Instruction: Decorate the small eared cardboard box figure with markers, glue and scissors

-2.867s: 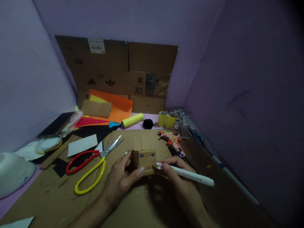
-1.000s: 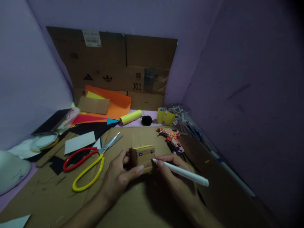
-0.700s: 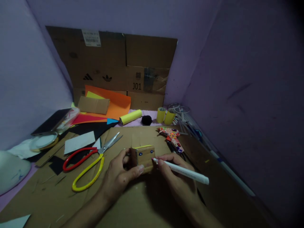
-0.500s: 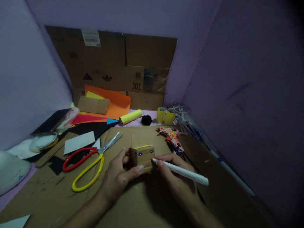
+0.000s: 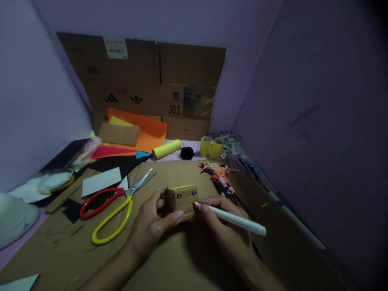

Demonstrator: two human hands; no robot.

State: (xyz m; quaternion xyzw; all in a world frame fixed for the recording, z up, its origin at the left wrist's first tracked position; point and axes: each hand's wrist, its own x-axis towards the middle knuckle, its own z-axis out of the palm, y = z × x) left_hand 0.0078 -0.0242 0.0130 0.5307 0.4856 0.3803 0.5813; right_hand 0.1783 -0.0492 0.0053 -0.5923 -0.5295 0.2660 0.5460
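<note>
A small cardboard box point(image 5: 186, 199) with two drawn eyes on its front face and a yellow strip along its top edge is held by my left hand point(image 5: 156, 224). The thumb presses the front while the fingers wrap the left side. My right hand point(image 5: 226, 226) grips a white marker point(image 5: 238, 220) like a pen, its dark pinkish tip touching or very near the box's right front edge. To the left of my left hand lie scissors point(image 5: 129, 196) with one red and one yellow handle, blades apart.
A patterned glue gun point(image 5: 220, 176) lies beyond my right hand on the cardboard sheet point(image 5: 157, 266). Behind are a yellow roll point(image 5: 166, 149), a black yarn ball point(image 5: 187, 152) and yellow tubes point(image 5: 205, 146). Coloured paper point(image 5: 150, 133) leans before an upright cardboard panel point(image 5: 145, 72).
</note>
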